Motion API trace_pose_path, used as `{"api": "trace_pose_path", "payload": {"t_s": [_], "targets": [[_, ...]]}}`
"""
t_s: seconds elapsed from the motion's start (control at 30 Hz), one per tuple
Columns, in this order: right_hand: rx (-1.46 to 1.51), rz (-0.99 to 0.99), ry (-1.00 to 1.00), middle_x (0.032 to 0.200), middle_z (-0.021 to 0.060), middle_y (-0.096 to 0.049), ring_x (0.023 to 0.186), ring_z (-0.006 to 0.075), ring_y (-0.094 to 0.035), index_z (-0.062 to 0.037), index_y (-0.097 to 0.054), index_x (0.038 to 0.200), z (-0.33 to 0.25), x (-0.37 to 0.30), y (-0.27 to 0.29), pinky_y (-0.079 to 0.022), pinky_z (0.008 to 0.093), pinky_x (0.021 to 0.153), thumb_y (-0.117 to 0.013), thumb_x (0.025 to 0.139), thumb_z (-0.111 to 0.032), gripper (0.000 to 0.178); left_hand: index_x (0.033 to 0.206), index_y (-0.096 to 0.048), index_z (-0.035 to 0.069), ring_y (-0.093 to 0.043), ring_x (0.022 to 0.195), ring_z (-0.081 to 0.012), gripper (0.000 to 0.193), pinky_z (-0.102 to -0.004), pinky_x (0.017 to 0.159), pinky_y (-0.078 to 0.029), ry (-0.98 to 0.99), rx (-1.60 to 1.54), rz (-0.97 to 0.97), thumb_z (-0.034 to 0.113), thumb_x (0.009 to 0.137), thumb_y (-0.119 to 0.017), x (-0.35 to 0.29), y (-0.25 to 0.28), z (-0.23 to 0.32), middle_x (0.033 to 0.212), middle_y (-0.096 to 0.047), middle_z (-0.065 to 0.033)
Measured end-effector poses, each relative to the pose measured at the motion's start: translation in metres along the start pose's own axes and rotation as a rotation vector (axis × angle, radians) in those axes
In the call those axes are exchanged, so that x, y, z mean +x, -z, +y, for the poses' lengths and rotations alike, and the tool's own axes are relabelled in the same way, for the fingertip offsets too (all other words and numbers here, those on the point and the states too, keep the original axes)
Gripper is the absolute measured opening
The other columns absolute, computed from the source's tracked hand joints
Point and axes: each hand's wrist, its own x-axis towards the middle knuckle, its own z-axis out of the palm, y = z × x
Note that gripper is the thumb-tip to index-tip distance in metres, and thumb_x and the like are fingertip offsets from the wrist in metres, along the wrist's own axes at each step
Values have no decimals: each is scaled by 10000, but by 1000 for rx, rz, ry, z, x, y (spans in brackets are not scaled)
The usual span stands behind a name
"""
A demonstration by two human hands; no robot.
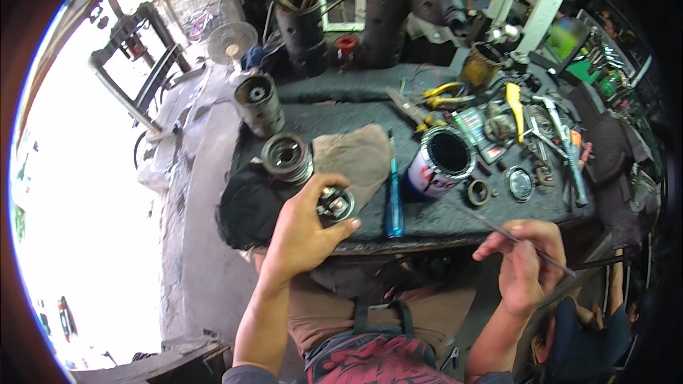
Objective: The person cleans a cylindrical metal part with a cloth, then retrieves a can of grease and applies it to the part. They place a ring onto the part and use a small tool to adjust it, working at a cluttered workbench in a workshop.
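My left hand (300, 231) is curled round a small round metal part (337, 204) with pale contacts on its face, at the bench's front edge. Between the fingers of my right hand (528, 263) a thin dark rod (489, 223) slants up toward the bench. Just beyond the rod's tip stands an open can (425, 175) with a dark inside. A blue-handled screwdriver (395, 215) lies left of the can. A brown cloth (353, 158) is spread behind my left hand, beside a ringed metal cylinder (287, 161).
A dark bench (334, 112) carries all this. Behind the cylinder stands a hollow metal housing (262, 112). Yellow-handled pliers (445, 94), a hammer (573, 163) and loose tools crowd the right side. Another person (587, 334) is at the lower right. A fan (232, 45) stands back left.
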Motion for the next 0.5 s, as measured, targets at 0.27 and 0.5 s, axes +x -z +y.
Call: {"api": "trace_pose_path", "payload": {"t_s": [0.27, 0.5], "targets": [[-219, -175, -8, 939, 208, -732, 790, 236, -717, 31, -689, 1047, 23, -26, -58, -586, 307, 716, -780, 817, 101, 256, 1252, -620, 72, -664, 896, -189, 527, -326, 851, -535, 12, 0, 13, 64, 781, -855, 1, -5, -5, 983, -682, -103], [-320, -200, 18, 922, 180, -726, 769, 248, -716, 25, -676, 1039, 43, -19, -72, -582, 320, 700, -797, 830, 49, 242, 1246, -616, 47, -646, 862, -133, 534, -284, 817, -534, 21, -54, 30, -17, 766, -840, 1, -10, -6, 953, -676, -69]]}}
